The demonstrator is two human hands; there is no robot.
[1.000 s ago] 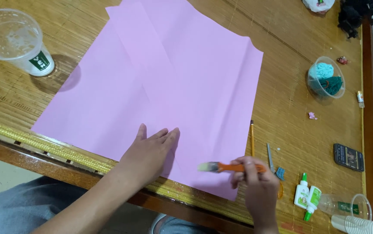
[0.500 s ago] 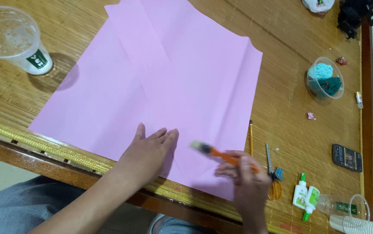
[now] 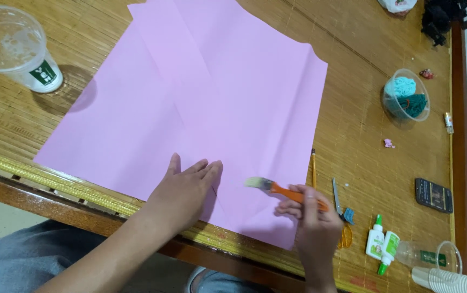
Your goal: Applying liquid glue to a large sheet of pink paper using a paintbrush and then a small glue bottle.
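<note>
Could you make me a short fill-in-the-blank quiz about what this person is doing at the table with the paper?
1. The left hand lies flat on a large sheet of paper whose colour is ____.
2. The right hand holds a small brush whose handle is coloured ____.
3. The yellow pencil lies on the bamboo mat just off the paper's ____ edge.
4. The clear bowl holds balls of ____.

Missing words: pink; orange; right; yarn

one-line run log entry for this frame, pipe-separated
left hand: flat on pink paper | right hand: grips orange-handled brush, bristles over paper | beside: pencil, scissors, glue bottles
</note>
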